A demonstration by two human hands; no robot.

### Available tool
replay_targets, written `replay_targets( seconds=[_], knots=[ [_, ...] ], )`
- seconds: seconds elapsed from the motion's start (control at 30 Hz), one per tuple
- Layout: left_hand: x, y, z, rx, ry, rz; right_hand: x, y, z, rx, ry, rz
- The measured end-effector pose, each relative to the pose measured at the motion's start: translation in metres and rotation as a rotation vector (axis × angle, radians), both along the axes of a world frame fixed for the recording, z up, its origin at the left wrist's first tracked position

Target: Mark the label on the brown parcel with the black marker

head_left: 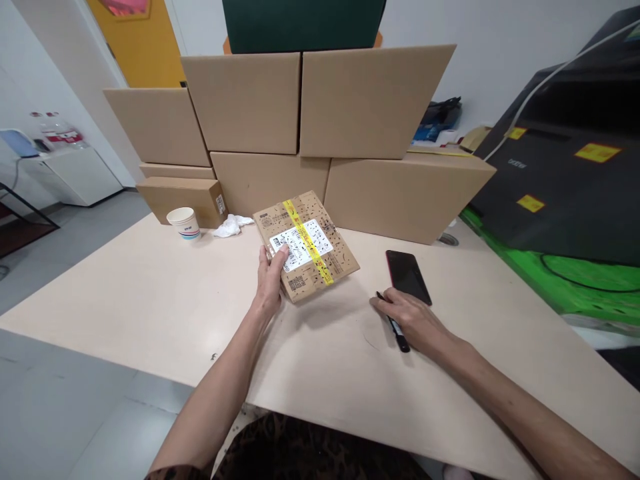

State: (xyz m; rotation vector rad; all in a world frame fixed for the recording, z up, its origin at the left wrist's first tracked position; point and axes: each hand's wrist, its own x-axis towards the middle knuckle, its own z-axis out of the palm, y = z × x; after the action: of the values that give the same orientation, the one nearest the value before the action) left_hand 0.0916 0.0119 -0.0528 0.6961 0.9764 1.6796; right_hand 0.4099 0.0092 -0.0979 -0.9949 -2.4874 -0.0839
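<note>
Over table [150,287] | parcel [306,247] in left hand [271,280] | black tool [399,335] in right hand [407,313]

Seven brown boxes [375,100] at twelve o'clock, one parcel [334,240] center, two hands [271,283], one phone [407,273] and one pen [399,335] toward four.

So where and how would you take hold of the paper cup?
I'd wrap the paper cup around its side wall, below the rim, coming in from the near left. It stands upright and tapers toward its base, so a light grip should suit it. The small carton is close behind, and the crumpled tissue lies to its right, leaving that near-left side easier to approach.
</note>
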Motion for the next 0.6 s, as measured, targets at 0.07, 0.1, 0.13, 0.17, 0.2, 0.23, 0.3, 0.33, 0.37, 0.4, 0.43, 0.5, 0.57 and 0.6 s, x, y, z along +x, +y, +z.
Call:
replay_targets(
  seconds=[0.07, 0.1, 0.13, 0.17, 0.2, 0.23, 0.3, 0.33, 0.37, 0.4, 0.43, 0.5, 0.57, 0.6],
  knots=[
    [0.0, -0.001, 0.001, -0.008, -0.031, -0.013, -0.003, 0.001, -0.002, -0.027, -0.109, -0.003],
    [0.0, -0.001, 0.002, -0.006, -0.044, -0.021, -0.004, 0.001, -0.003, -0.047, -0.14, -0.009],
    [0.0, -0.001, 0.002, 0.0, -0.055, -0.029, -0.005, 0.002, -0.003, -0.07, -0.148, -0.015],
    [0.0, -0.001, 0.002, 0.009, -0.064, -0.035, -0.006, 0.002, -0.002, -0.1, -0.134, -0.02],
    [0.0, -0.001, 0.002, 0.02, -0.072, -0.041, -0.007, 0.003, -0.002, -0.138, -0.089, -0.019],
    [0.0, -0.001, 0.001, 0.031, -0.077, -0.048, -0.008, 0.002, -0.001, -0.182, -0.015, -0.015],
    [0.001, -0.001, 0.001, 0.061, -0.085, -0.063, -0.011, 0.002, 0.003, -0.283, 0.2, -0.022],
    [0.002, -0.001, 0.0, 0.079, -0.091, -0.07, -0.014, 0.001, 0.005, -0.347, 0.322, -0.043],
    [0.003, -0.001, 0.0, 0.095, -0.099, -0.074, -0.018, 0.001, 0.008, -0.43, 0.446, -0.076],
    [0.004, -0.001, 0.0, 0.106, -0.108, -0.075, -0.023, 0.001, 0.011, -0.527, 0.571, -0.112],
    [0.005, -0.001, -0.001, 0.115, -0.116, -0.075, -0.028, 0.002, 0.014, -0.635, 0.7, -0.143],
    [0.007, -0.001, -0.001, 0.123, -0.12, -0.083, -0.041, 0.005, 0.019, -0.834, 0.958, -0.159],
    [0.007, -0.002, -0.002, 0.13, -0.105, -0.105, -0.053, 0.01, 0.024, -0.963, 1.155, -0.139],
    [0.007, -0.002, -0.002, 0.14, -0.089, -0.118, -0.059, 0.012, 0.027, -1.011, 1.212, -0.122]
  ],
)
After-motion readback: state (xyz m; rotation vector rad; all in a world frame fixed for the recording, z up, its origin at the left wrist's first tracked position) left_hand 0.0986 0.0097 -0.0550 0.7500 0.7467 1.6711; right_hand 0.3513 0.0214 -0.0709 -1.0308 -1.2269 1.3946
